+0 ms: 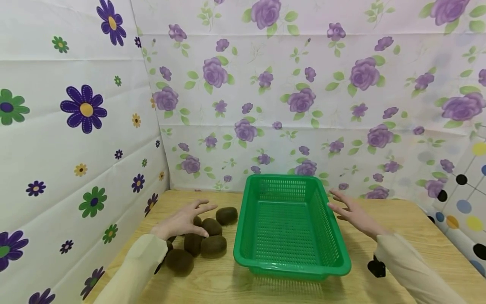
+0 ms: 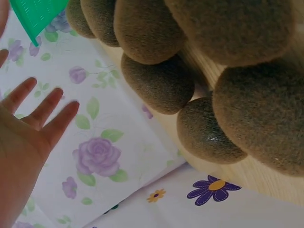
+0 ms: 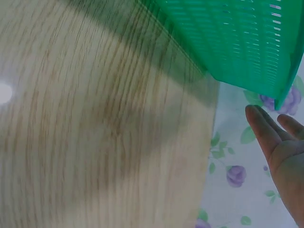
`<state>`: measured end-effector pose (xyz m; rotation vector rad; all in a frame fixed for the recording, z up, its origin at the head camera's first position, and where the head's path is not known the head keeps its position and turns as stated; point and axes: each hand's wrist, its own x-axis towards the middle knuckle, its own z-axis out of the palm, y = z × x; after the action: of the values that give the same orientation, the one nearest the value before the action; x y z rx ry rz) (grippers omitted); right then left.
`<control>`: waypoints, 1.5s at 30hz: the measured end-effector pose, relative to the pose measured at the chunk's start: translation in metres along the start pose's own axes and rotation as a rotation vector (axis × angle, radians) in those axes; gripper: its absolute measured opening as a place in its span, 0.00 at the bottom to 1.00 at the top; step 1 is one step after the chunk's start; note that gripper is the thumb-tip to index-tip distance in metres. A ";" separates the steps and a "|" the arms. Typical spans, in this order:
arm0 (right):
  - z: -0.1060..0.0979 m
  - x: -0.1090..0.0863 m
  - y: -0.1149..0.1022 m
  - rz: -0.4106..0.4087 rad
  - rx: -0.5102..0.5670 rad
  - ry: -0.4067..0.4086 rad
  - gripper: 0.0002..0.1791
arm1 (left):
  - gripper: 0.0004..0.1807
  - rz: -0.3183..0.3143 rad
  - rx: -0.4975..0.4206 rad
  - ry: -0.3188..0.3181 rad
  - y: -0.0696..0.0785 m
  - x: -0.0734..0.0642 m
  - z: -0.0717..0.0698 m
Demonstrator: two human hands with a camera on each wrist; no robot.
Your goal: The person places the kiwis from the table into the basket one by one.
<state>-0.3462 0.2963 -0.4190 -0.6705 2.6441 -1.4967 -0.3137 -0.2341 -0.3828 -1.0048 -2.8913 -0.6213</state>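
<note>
Several brown, fuzzy kiwis lie in a loose cluster on the left of the table, among them a kiwi (image 1: 226, 215) at the back and a kiwi (image 1: 180, 261) at the front. Over this cluster is my left hand (image 1: 182, 220), fingers spread, holding nothing; it partly covers some of the fruit. In the left wrist view the kiwis (image 2: 152, 31) fill the upper right. A green plastic basket (image 1: 292, 269) stands right of them with nothing in it. Beside its right rim, my right hand (image 1: 356, 217) has extended fingers; whether the fingertips touch the rim I cannot tell.
The light wooden table (image 1: 205, 287) ends against a purple-flowered cloth (image 1: 250, 105) at the back. A white cloth (image 1: 45, 147) with bold flowers closes off the left side. On the right hangs a dotted cloth (image 1: 464, 206).
</note>
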 end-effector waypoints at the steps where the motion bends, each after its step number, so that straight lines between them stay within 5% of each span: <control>1: 0.001 0.000 0.001 0.006 0.014 -0.001 0.34 | 0.45 0.016 0.002 -0.009 -0.001 0.000 0.000; 9: 0.005 0.000 0.008 0.031 0.079 -0.007 0.34 | 0.42 0.142 -0.055 -0.099 -0.001 0.002 0.006; 24: 0.012 -0.001 0.012 0.025 0.042 0.000 0.34 | 0.38 0.070 -0.078 -0.241 0.006 0.011 0.027; 33: 0.015 -0.001 0.014 0.036 0.037 -0.016 0.33 | 0.42 0.100 -0.016 -0.289 0.011 0.009 0.031; 45: 0.021 0.000 0.014 0.054 0.076 -0.025 0.34 | 0.45 0.167 0.067 -0.271 0.011 0.008 0.041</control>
<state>-0.3463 0.2852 -0.4416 -0.6026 2.5509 -1.5557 -0.3089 -0.2061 -0.4155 -1.4016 -2.9810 -0.4039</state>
